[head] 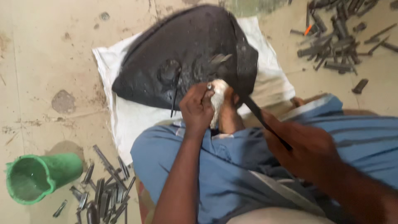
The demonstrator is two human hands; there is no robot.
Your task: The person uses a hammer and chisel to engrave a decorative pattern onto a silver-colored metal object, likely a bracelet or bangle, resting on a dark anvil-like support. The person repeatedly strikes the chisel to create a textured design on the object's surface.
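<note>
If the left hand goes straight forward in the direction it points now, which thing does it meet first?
Most likely the big black block on the white sack. The left hand already holds a thin punch close against it; depth is unclear.

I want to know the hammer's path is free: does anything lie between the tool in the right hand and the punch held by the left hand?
Nothing visible does. The right hand holds the dark tool, the left hand grips the thin punch on the black block.
</note>
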